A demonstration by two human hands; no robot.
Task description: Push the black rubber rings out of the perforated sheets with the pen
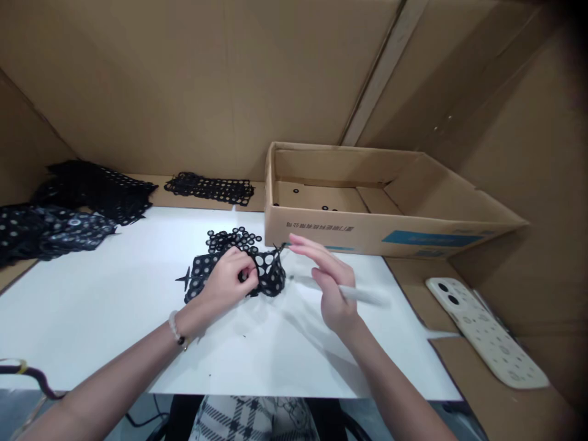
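Observation:
My left hand [227, 282] pinches a black perforated sheet [271, 275] of rubber-like material with round holes, and the sheet bends up between my fingers. A pile of loose black rings [232, 240] lies just beyond that hand, touching the sheet's far edge. My right hand [333, 288] is raised to the right of the sheet, fingers spread and slightly blurred. A white pen [362, 295] rests in it, its tip hidden by the blur.
A cardboard box [390, 236] with several small black rings inside stands at the back right. Stacks of black perforated sheets [92, 190] lie at the back left, with another sheet [209, 188] behind the white work surface [114, 306]. A cream perforated plate [484, 331] lies on cardboard at the right.

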